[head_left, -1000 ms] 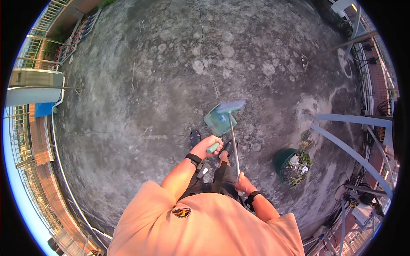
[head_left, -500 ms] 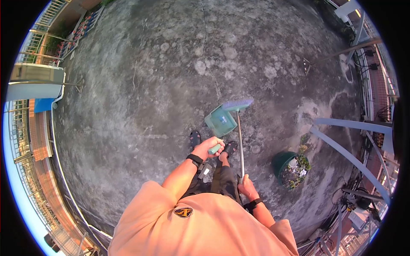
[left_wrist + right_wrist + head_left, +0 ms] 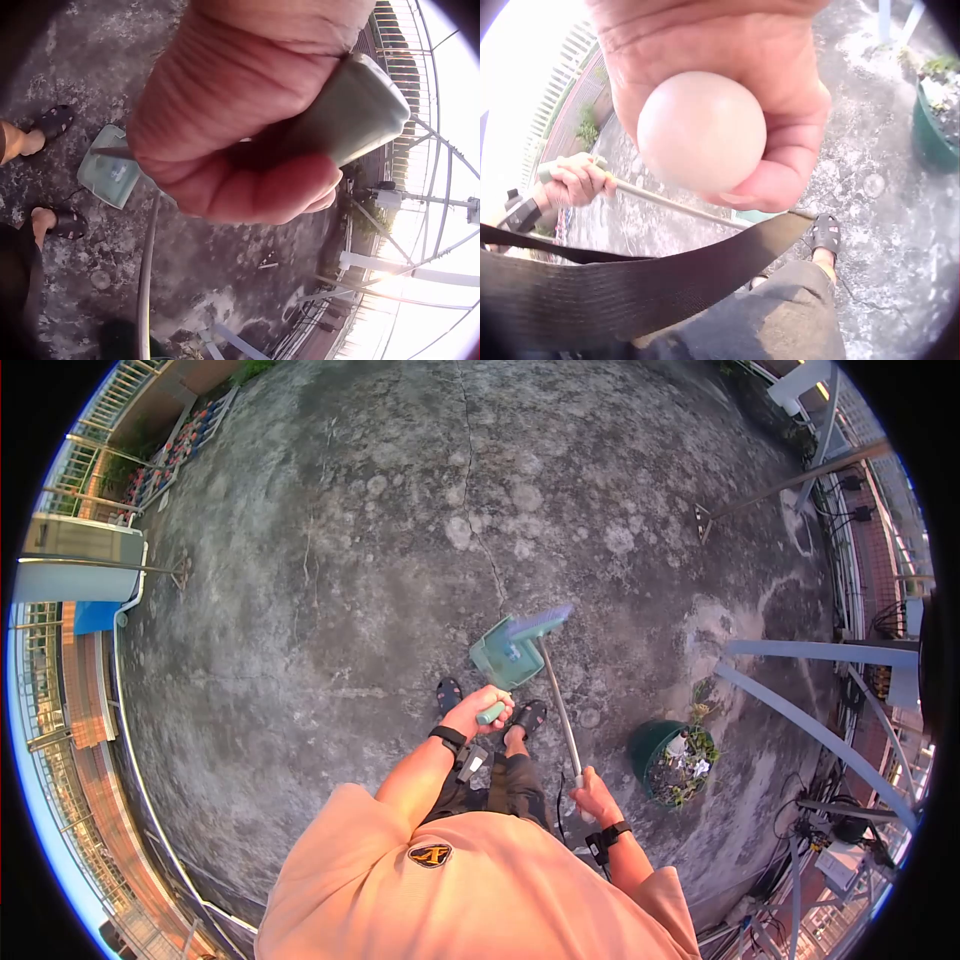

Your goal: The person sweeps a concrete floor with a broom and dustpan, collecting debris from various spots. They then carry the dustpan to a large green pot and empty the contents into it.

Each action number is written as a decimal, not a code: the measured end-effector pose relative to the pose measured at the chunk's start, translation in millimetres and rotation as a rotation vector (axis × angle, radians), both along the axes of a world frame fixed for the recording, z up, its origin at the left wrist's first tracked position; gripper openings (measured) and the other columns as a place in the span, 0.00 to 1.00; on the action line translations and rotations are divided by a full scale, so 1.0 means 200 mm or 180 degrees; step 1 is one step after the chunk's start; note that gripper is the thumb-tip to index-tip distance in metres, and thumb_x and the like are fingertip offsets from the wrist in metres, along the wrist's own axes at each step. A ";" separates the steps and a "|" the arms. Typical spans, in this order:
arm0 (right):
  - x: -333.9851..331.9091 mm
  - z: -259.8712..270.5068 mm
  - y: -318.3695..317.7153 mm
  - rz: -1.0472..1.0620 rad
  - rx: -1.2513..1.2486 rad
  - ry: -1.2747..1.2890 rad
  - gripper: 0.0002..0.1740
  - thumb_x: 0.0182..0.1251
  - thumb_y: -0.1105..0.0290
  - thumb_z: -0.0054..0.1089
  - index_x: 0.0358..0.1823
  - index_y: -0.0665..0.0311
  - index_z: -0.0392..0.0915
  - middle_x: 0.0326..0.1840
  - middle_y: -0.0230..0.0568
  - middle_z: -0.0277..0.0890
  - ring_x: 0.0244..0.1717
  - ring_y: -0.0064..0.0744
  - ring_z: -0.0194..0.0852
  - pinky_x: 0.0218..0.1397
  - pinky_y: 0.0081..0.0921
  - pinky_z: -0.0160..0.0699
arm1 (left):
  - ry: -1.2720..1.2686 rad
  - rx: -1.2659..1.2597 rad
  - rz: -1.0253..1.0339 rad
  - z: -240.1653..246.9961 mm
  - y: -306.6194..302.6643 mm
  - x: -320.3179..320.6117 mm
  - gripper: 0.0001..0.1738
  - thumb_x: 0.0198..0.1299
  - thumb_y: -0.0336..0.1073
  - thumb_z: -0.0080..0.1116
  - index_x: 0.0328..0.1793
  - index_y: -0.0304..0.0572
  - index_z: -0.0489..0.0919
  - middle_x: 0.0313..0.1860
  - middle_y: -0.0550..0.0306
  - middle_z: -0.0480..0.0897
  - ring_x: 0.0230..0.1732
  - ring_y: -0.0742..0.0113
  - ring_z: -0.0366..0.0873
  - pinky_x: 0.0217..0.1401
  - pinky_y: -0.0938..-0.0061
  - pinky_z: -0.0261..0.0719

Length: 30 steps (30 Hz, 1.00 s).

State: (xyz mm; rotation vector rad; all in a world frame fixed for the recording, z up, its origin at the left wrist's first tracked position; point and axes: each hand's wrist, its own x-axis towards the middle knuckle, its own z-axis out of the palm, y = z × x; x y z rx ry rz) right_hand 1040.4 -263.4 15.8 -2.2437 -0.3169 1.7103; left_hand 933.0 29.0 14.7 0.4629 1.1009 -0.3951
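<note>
In the head view the left hand (image 3: 478, 714) grips the green handle end (image 3: 491, 713) of the dustpan (image 3: 506, 654), whose pan lies on the concrete beyond the feet. The right hand (image 3: 597, 797) holds the broom pole (image 3: 560, 710) near its top. The broom's purple-blue bristles (image 3: 541, 622) are over the dustpan's right side, slightly blurred. Fingers of the left hand curl round the green grip (image 3: 358, 109) in the left wrist view. In the right wrist view the right hand (image 3: 780, 112) wraps round the pole's pale rounded end (image 3: 702, 133).
A green planter (image 3: 656, 758) with plants and white scraps stands to the right. Pale metal struts (image 3: 820, 650) slant in from the right edge, with cables and equipment below them. Sandalled feet (image 3: 449, 695) are just behind the dustpan. Railings line both sides.
The broom head went right off the dustpan, then came back left over its right side. The right hand has moved slightly right; the left hand still grips the dustpan handle.
</note>
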 end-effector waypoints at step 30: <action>-0.05 0.24 0.05 0.2756 -0.0223 -0.1653 0.12 0.50 0.75 0.49 0.36 0.72 0.63 0.25 0.54 0.74 0.30 0.51 0.77 0.33 0.41 0.76 | -0.0246 -0.0649 0.0384 -0.18 -0.12 -0.01 0.05 0.47 0.31 0.49 0.24 0.36 0.70 0.16 0.54 0.71 0.15 0.65 0.70 0.14 0.73 0.69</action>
